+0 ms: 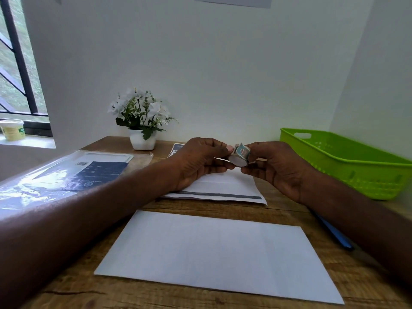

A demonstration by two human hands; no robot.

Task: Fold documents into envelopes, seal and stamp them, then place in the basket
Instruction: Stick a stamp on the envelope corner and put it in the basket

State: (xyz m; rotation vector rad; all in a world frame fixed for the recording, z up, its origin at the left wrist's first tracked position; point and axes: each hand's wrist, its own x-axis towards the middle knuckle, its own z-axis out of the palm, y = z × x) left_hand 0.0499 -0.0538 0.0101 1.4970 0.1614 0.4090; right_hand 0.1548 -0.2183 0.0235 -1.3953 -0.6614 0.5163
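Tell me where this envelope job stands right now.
Done, apparently: one white envelope lies flat and closed on the table, no stamp showing. In hand: the left hand and right hand hold a roll of stamps, seemingly peeling one off. Left: stamping it and dropping it in the green basket, where no envelope shows; more paper waits behind.

print on plastic packet (66, 175) blurred, unreadable
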